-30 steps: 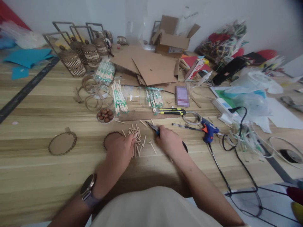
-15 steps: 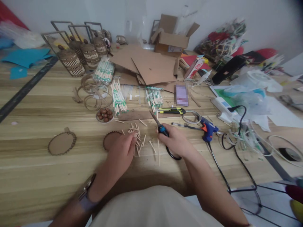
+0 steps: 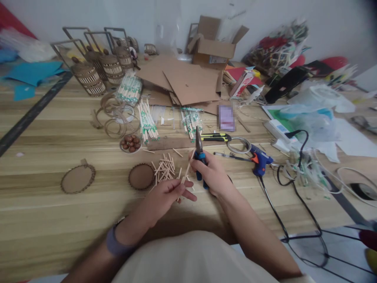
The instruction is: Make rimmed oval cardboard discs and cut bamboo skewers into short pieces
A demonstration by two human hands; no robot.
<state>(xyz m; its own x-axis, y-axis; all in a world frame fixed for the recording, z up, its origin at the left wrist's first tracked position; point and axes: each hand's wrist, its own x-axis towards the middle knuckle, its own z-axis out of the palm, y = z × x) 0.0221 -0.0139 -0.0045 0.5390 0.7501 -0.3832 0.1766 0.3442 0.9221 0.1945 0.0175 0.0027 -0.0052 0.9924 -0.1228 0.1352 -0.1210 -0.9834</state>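
My left hand point(image 3: 171, 192) pinches a thin wooden stick point(image 3: 188, 168) between thumb and fingers, low in front of my body. The stick slants up to the right, its upper end by my right thumb. My right hand point(image 3: 212, 173) is wrapped round the blue handles of pliers point(image 3: 198, 146), whose metal jaws point away from me. Beyond my left hand lies a loose pile of short sticks point(image 3: 165, 167). Left of the pile is a round brown cardboard disc point(image 3: 141, 176) with a beaded-looking edge, and a larger similar disc point(image 3: 78, 179) lies farther left.
A bowl of brown balls point(image 3: 130, 144) and bagged sticks point(image 3: 148, 121) stand beyond the pile. A yellow-black cutter point(image 3: 216, 137) and blue glue gun point(image 3: 260, 162) with its cable lie to the right. Cardboard sheets point(image 3: 191, 82) and woven lanterns point(image 3: 88, 78) are at the back.
My left hand has moved from the stick pile toward me and to the right, and now holds the long stick. The pliers have turned more upright in my right hand.
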